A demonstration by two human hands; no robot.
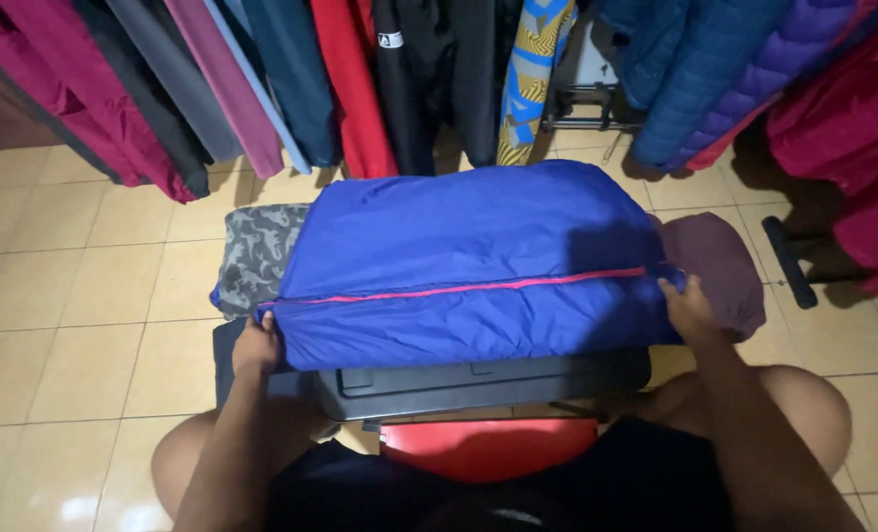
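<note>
A blue jacket (458, 261) lies folded flat in the middle of the view, on top of a black case (478, 382), with a pink zip line (478, 287) running across it from 9 o'clock to 3 o'clock.

The left hand (257, 345) sits at the jacket's 8 o'clock corner, fingers curled shut on the near edge of the fabric. The right hand (690, 307) is at the 3 o'clock end, right where the zip stops — its fingers pinch the blue cloth there, thumb side up.

At 9 o'clock a grey patterned cloth (257, 254) sticks out from under the jacket, touching it. At 3 o'clock, just past the right hand, a maroon garment (724, 266) peeks out the same way. A red piece (488, 448) shows at 6 o'clock, below the case and between the knees.

Along 12 o'clock hang many jackets (350, 79) — red, black, navy, purple — over a tiled floor (74, 296).
</note>
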